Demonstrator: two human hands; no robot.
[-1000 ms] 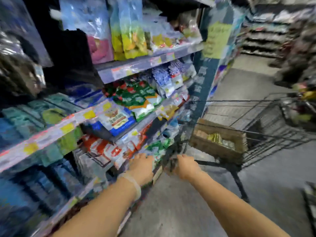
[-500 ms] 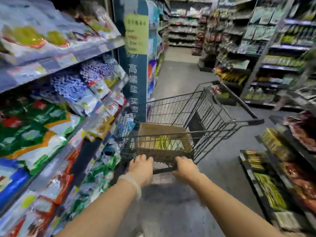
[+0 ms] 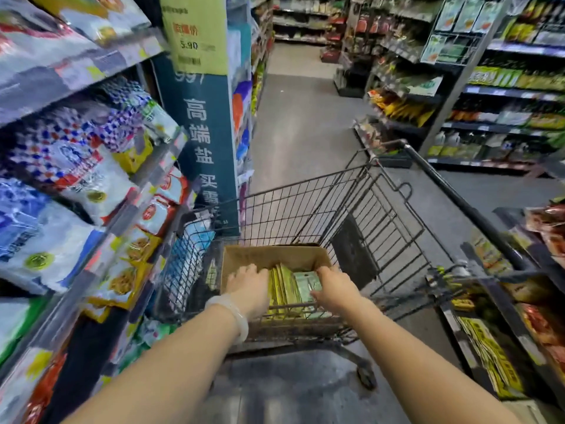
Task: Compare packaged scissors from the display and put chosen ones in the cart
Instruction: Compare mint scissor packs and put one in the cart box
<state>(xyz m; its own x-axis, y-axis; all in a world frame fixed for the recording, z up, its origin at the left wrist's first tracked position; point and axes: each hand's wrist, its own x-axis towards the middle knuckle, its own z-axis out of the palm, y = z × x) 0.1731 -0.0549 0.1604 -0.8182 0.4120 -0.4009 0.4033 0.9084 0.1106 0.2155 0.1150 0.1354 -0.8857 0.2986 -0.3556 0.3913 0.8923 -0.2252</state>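
Two hands reach into one cardboard box (image 3: 260, 255) inside one wire cart (image 3: 360, 209). Left hand (image 3: 249, 286), a pale bracelet (image 3: 232, 313) on its wrist, lies on the packages' left edge; right hand (image 3: 333, 289) rests on a green package (image 3: 307, 284). Whether the fingers of either clasp anything cannot be told. The packages (image 3: 282, 289), yellow-green and upright in a row, are too blurred to count. Stocked shelves (image 3: 91, 65) flank the cart on both sides.
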